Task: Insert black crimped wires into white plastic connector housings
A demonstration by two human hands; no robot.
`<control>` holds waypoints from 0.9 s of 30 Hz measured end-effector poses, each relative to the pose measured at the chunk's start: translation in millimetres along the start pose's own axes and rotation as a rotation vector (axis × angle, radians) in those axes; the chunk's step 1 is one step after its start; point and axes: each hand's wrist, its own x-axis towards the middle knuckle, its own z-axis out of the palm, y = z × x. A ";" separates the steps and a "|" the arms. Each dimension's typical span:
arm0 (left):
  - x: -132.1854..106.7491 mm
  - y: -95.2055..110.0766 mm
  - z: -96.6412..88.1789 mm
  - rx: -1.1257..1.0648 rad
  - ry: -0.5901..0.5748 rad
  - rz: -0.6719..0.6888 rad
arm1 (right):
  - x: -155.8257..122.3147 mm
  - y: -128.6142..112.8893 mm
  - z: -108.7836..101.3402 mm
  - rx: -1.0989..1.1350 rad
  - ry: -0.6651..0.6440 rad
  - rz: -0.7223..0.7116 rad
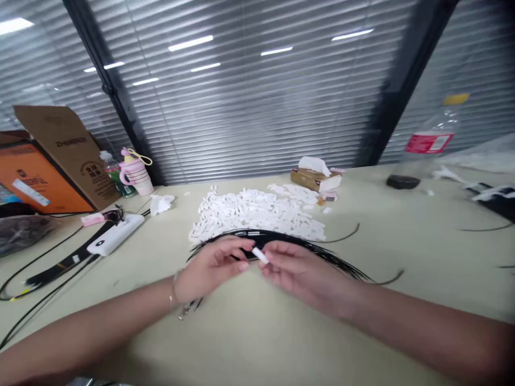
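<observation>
Carefully, the right hand (300, 272) pinches a white tube (260, 255) on the near side of black cables (277, 234), a white pile (249, 213) beyond; the left hand (211, 268), half-open, appears empty. A slack pinch could drop the tube among the cables.

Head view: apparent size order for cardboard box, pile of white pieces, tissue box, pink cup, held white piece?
1. Cardboard box
2. White pile
3. Tissue box and pink cup: too alike to rank
4. Held white piece
</observation>
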 end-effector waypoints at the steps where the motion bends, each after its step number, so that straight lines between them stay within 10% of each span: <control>1: -0.7 -2.3 11.3 -0.012 0.001 0.013 | -2.2 5.0 11.5 0.058 -0.040 0.019; 9: -9.4 -13.1 29.6 -0.111 0.029 -0.010 | -7.8 22.8 18.9 0.109 -0.128 0.002; 18: -26.3 11.4 28.7 0.143 -0.137 0.127 | 10.2 7.8 -32.1 -0.799 -0.157 -0.332; 22: -39.7 14.1 43.1 0.001 -0.376 -0.062 | 14.3 5.7 -40.1 -1.078 -0.165 -0.424; 27: -44.5 6.0 51.8 -0.336 -0.221 -0.418 | 1.9 -9.0 -38.3 -1.279 -0.153 -0.373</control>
